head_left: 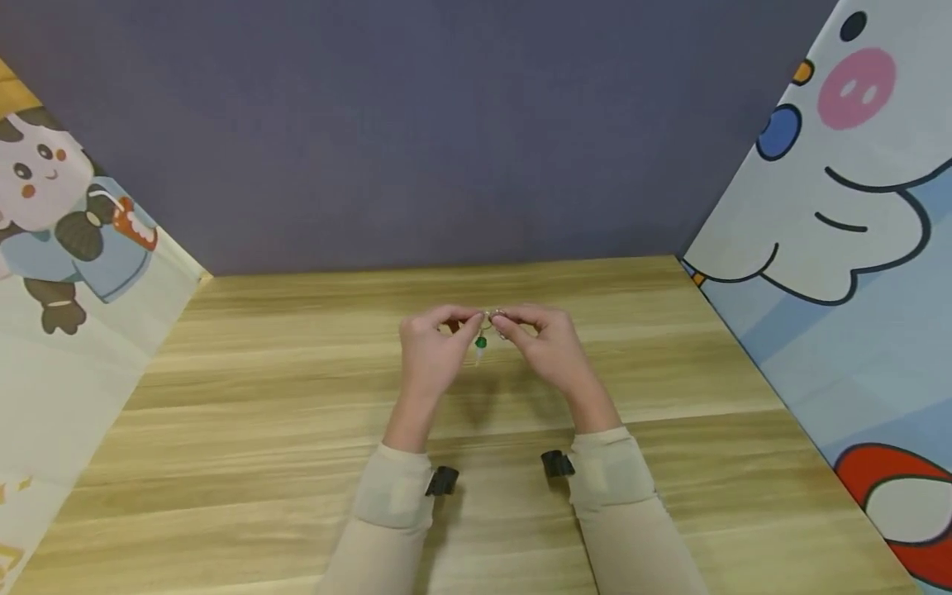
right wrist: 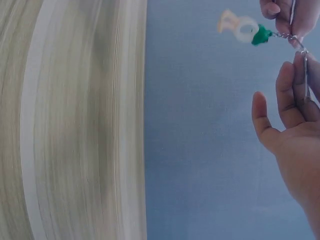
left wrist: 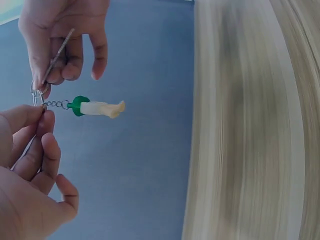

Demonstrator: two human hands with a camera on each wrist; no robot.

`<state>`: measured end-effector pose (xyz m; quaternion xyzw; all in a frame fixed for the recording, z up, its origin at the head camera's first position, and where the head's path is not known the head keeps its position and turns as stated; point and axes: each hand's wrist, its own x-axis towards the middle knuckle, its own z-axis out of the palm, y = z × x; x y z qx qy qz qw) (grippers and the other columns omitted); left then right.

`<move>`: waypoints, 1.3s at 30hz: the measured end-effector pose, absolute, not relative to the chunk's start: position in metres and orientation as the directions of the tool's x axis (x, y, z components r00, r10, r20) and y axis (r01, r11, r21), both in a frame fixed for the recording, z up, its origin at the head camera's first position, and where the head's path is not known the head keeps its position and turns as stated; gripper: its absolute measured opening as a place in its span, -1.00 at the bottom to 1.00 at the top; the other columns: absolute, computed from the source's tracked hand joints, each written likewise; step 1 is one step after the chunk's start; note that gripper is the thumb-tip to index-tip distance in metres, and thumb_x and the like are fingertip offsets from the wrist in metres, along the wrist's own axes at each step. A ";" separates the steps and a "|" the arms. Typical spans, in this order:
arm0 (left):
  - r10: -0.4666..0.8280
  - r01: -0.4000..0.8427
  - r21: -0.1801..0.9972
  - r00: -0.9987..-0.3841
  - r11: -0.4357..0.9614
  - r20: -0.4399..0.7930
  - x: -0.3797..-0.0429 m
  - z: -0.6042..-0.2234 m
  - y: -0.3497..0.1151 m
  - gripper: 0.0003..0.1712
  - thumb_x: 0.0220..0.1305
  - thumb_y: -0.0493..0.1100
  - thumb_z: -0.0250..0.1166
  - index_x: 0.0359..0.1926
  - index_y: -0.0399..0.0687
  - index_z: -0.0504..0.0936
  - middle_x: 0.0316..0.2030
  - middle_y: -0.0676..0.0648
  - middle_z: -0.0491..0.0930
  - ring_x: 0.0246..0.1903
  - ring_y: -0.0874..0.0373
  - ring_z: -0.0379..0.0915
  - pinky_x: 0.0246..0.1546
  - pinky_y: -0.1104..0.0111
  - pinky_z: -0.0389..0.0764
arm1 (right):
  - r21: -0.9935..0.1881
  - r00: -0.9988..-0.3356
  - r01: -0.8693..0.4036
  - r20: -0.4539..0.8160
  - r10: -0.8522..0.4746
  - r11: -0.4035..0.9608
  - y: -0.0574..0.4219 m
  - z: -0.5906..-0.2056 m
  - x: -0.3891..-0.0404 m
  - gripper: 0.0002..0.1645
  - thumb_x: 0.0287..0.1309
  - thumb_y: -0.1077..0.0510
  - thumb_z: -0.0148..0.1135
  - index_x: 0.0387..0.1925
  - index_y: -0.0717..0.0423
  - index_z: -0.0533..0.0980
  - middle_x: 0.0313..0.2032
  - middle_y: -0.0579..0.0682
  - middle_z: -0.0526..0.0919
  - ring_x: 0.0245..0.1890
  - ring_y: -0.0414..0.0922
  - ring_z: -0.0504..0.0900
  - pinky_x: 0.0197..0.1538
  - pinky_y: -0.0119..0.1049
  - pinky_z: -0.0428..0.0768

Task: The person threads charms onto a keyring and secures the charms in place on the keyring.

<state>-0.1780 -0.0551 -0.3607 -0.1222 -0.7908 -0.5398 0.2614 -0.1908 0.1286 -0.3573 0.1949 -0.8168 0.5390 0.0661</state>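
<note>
Both hands meet above the wooden table, holding a keychain between their fingertips. Its pendant (left wrist: 102,108), a small whitish figure with a green top, dangles from a short metal chain (left wrist: 57,104). With thumb and finger my left hand (head_left: 434,351) pinches the keychain near the chain's upper end. Opposite it, my right hand (head_left: 552,345) pinches the metal key ring (left wrist: 37,97). A thin flat metal piece (right wrist: 306,80), seen nearly edge-on, lies along the right fingers. The fingertips of the two hands almost touch, partly hiding the ring.
The wooden tabletop (head_left: 260,397) spreads under both arms. A dark grey-blue panel (head_left: 446,132) stands behind it. Cartoon-printed panels rise at the left (head_left: 89,347) and the right (head_left: 818,364). Black wrist mounts, left (head_left: 442,481) and right (head_left: 557,464), stick out inward from the sleeves.
</note>
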 end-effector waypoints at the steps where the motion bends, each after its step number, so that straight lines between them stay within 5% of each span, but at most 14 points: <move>1: -0.097 0.440 0.823 -0.860 0.359 0.502 -0.178 -0.361 -0.055 -0.91 0.33 -0.24 0.50 -0.29 -0.18 0.88 -0.37 -0.15 0.84 -0.42 0.10 0.62 -0.52 0.49 0.42 | -0.854 -0.913 -0.395 0.323 -0.251 0.338 0.129 -0.358 -0.190 -0.72 0.48 0.12 0.32 0.02 0.20 0.77 -0.04 0.16 0.82 -0.02 0.04 0.75 0.14 0.07 0.70; 6: -0.109 0.265 0.930 -0.948 0.255 0.300 -0.178 -0.361 -0.055 -0.87 0.34 -0.12 0.51 -0.25 -0.09 0.89 -0.32 -0.10 0.84 -0.36 0.16 0.63 -0.51 0.45 0.46 | -0.839 -0.899 -0.427 0.353 -0.259 0.339 0.133 -0.363 -0.192 -0.76 0.46 0.19 0.33 0.00 0.21 0.78 -0.05 0.13 0.82 -0.02 0.00 0.75 0.09 -0.07 0.71; 15: -0.093 0.128 0.983 -0.986 0.129 0.141 -0.182 -0.358 -0.057 -0.86 0.31 -0.17 0.53 -0.21 -0.17 0.86 -0.19 -0.16 0.84 -0.26 0.12 0.73 -0.26 0.40 0.69 | -0.804 -0.880 -0.467 0.380 -0.286 0.368 0.134 -0.361 -0.193 -0.78 0.42 0.24 0.36 0.00 0.19 0.79 -0.07 0.10 0.84 -0.04 0.00 0.76 0.05 -0.02 0.70; 25: 0.030 0.137 0.964 -0.991 0.227 0.133 -0.184 -0.358 -0.062 -0.85 0.40 -0.14 0.46 -0.15 -0.13 0.83 -0.15 -0.13 0.81 -0.17 0.08 0.67 -0.14 0.28 0.65 | -0.777 -0.886 -0.457 0.357 -0.295 0.433 0.134 -0.354 -0.193 -0.76 0.46 0.16 0.34 0.05 0.11 0.78 -0.01 0.07 0.83 0.06 0.04 0.77 0.18 0.06 0.70; 31: 0.206 0.163 0.964 -0.971 0.211 0.119 -0.186 -0.359 -0.065 -0.83 0.61 -0.14 0.22 -0.02 -0.16 0.63 -0.16 -0.17 0.83 -0.09 0.02 0.76 0.19 0.06 0.64 | -0.772 -0.892 -0.440 0.313 -0.328 0.460 0.134 -0.351 -0.192 -0.69 0.50 0.20 0.28 0.18 0.09 0.72 0.02 0.05 0.78 0.05 0.00 0.73 0.18 0.01 0.75; 39: 0.253 0.201 0.954 -0.957 0.221 0.143 -0.188 -0.359 -0.072 -0.77 0.65 -0.10 0.17 0.09 -0.14 0.60 -0.44 -0.12 0.64 -0.40 0.08 0.60 -0.40 0.33 0.50 | -0.761 -0.907 -0.413 0.293 -0.303 0.500 0.133 -0.349 -0.196 -0.63 0.51 0.19 0.27 0.26 0.15 0.65 0.03 0.11 0.76 0.02 0.03 0.74 0.18 0.03 0.74</move>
